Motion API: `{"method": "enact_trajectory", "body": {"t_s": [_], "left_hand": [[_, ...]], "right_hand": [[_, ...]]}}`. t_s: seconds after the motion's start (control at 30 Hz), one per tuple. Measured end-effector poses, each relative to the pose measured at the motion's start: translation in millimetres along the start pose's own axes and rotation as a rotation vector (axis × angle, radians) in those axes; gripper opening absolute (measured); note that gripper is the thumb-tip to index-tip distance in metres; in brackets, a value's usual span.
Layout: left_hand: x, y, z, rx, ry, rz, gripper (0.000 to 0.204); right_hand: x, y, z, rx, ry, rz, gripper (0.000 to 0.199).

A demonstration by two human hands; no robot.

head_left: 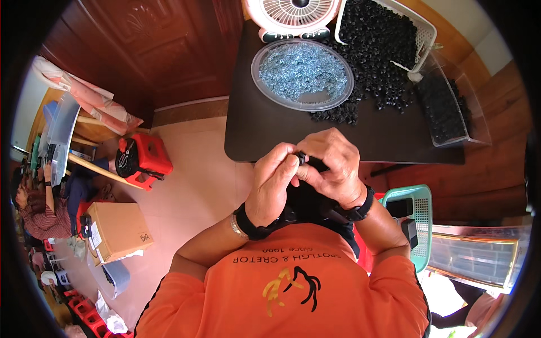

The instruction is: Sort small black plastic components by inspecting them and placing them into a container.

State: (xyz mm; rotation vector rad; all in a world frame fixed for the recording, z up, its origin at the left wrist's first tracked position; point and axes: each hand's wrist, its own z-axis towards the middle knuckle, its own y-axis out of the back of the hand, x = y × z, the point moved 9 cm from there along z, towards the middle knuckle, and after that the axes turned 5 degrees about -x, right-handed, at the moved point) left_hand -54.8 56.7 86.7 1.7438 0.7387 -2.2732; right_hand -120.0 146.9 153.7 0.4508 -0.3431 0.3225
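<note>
A small black ring-shaped plastic part (302,158) is pinched between the fingertips of the left hand (272,187) and the right hand (332,165), both closed narrowly on it and kept close to the body, probably for control. Beyond, on the dark rectangular table (265,135), a round clear tray of pale blue pieces (302,73) and a white basket of loose black parts (378,39) are placed within reach.

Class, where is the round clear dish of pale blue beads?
In the head view, the dish of pale blue beads sits on the dark table, just below the pink fan, left of the black beads.
</note>
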Motion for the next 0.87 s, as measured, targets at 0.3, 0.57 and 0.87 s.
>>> {"method": "enact_trajectory", "body": {"t_s": [0.3,0.57,0.87], "left_hand": [[5.6,9.4,7.2,-0.032,0.118,0.011,0.032],[7.7,7.7,8.9,-0.002,0.146,0.009,0.028],[15.5,7.9,9.9,0.043,0.200,0.019,0.029]], "right_hand": [[-4.2,56.5,32.8,0.082,0.114,-0.373,0.030],[-85.8,275.6,102.6,-0.327,-0.110,-1.304,0.045],[-199.2,210.4,30.3,0.120,-0.660,-0.663,0.020]]}}
